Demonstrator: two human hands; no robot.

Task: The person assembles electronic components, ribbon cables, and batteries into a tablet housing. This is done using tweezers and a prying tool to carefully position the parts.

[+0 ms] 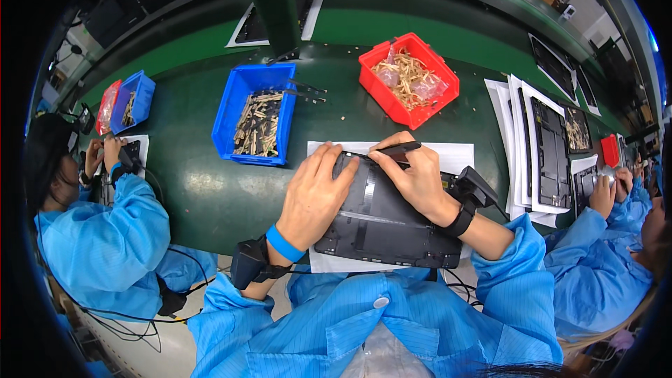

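Note:
A black rectangular device housing (392, 238), open side up, lies slightly tilted on a white sheet (455, 154) in front of me. On its far left corner rest the outstretched fingers of my left hand (315, 192), thumb and forefinger close to the far edge. My right hand (423, 185) is closed around dark tweezers (400, 148), their narrow end pointing left at that same edge. The tip and whatever small part it touches are too small to make out. Both wrists wear straps with black boxes.
Beyond my hands stand a blue bin (220, 122) of small strips and a red bin (399, 108) of tan strips. Another pair of tweezers (308, 89) lies across the blue bin's rim. Stacked panels (549, 147) are at right. Co-workers sit on both sides; a green post (269, 7) rises ahead.

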